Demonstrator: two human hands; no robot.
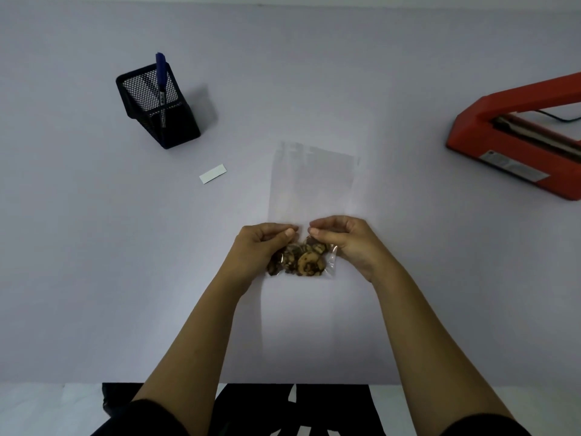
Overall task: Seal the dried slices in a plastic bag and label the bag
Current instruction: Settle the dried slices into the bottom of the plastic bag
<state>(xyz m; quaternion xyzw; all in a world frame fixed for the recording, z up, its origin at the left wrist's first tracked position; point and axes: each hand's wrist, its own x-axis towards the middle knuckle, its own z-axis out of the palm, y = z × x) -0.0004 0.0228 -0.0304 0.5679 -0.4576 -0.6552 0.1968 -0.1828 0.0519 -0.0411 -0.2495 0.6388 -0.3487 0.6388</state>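
Note:
A clear plastic bag (312, 180) lies flat on the pale table (94, 247), its far end pointing away from me. Brown dried slices (301, 259) are bunched in its near end. My left hand (261, 247) pinches the bag just above the slices on the left. My right hand (345, 240) pinches it on the right, fingertips nearly meeting the left ones. A small white label (213, 173) lies on the table to the left of the bag. A blue marker (161, 86) stands in a black mesh holder (157, 108) at the far left.
A red heat sealer (522, 136) sits at the right edge with its arm raised and a black cord behind it. The table's near edge runs below my forearms.

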